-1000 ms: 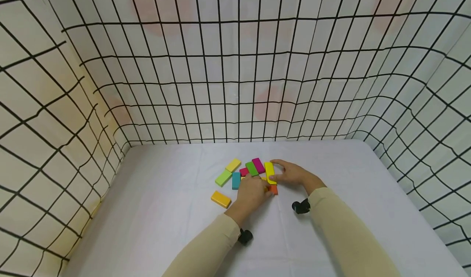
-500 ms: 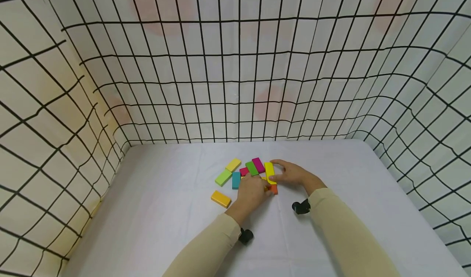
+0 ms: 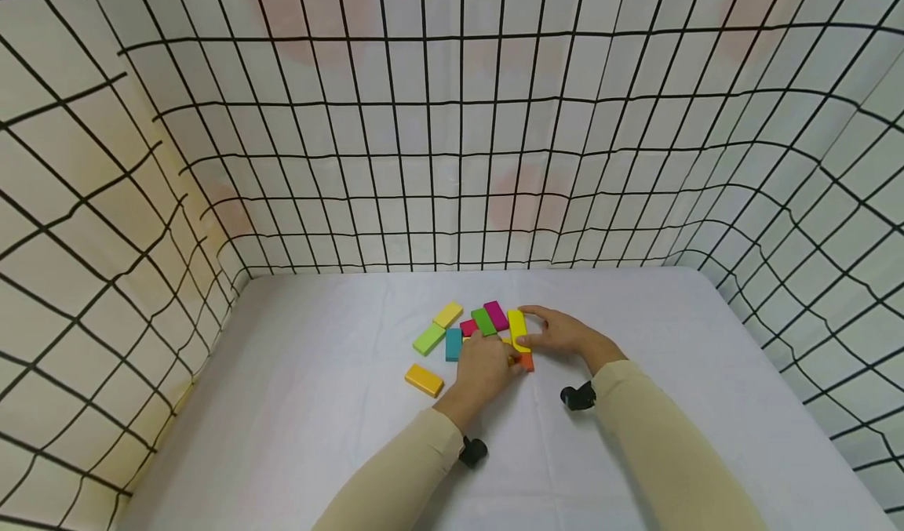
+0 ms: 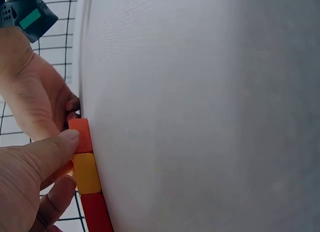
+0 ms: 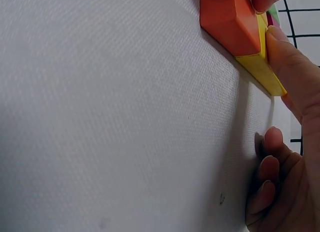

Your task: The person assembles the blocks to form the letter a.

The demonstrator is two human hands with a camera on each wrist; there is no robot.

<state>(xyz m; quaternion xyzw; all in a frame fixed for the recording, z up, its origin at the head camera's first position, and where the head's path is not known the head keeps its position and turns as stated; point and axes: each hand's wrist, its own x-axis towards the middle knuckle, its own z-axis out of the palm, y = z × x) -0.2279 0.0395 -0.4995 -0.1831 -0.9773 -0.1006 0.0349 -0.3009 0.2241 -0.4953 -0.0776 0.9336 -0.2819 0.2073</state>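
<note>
In the head view, the left hand (image 3: pixel 482 372) pinches an orange block (image 3: pixel 526 361) at the near right of a cluster. Its thumb lies on that orange block (image 4: pixel 81 135) in the left wrist view, beside an amber block (image 4: pixel 87 173) and a red block (image 4: pixel 96 212). The right hand (image 3: pixel 565 333) spans a long yellow block (image 3: pixel 518 330) with thumb and forefinger. Seen from the right wrist, this yellow block (image 5: pixel 262 72) touches the orange block (image 5: pixel 232 22); the other fingers are curled near the cloth. The left hand hides part of the cluster.
Left of the hands lie a teal block (image 3: pixel 453 344), a light green block (image 3: pixel 428 339), a pale yellow block (image 3: pixel 448 314) and a separate amber block (image 3: pixel 424 380). Green (image 3: pixel 483 321) and magenta (image 3: pixel 496 315) blocks lie behind. Black wire mesh (image 3: pixel 459 154) surrounds the white table (image 3: pixel 318 437).
</note>
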